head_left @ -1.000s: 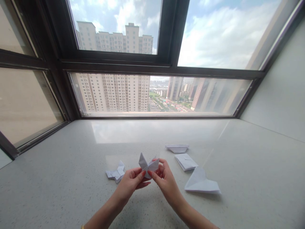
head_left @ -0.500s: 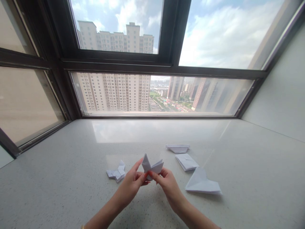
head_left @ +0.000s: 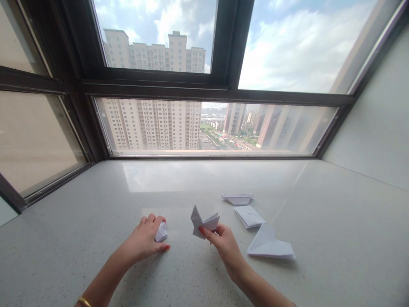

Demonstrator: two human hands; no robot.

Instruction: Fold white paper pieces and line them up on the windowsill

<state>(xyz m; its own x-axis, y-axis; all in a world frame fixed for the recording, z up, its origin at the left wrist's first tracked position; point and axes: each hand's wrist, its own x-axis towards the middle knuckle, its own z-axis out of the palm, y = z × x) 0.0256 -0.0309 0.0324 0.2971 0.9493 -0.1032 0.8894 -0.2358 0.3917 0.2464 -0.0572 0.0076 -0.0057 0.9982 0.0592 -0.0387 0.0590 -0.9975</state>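
Held up by my right hand (head_left: 223, 245) is a white folded-paper figure (head_left: 207, 222) with pointed, wing-like flaps; thumb and fingers pinch its lower right part. My left hand (head_left: 145, 236) arches over a second white folded-paper piece (head_left: 162, 231) lying on the pale speckled surface to the left. Its thumb and fingers are apart on either side of that piece. The hand covers much of the piece, and whether the fingertips touch it is hard to see.
Several more paper foldings lie to the right: a boat-like one (head_left: 237, 199) at the back, a flat packet (head_left: 249, 216) and a larger pointed one (head_left: 271, 244) nearer me. Dark-framed windows (head_left: 204, 94) border the speckled sill (head_left: 105, 204) at the back and left.
My left hand has let go of the paper figure and moved left over the other folded piece. My right hand still holds the figure at nearly the same spot.
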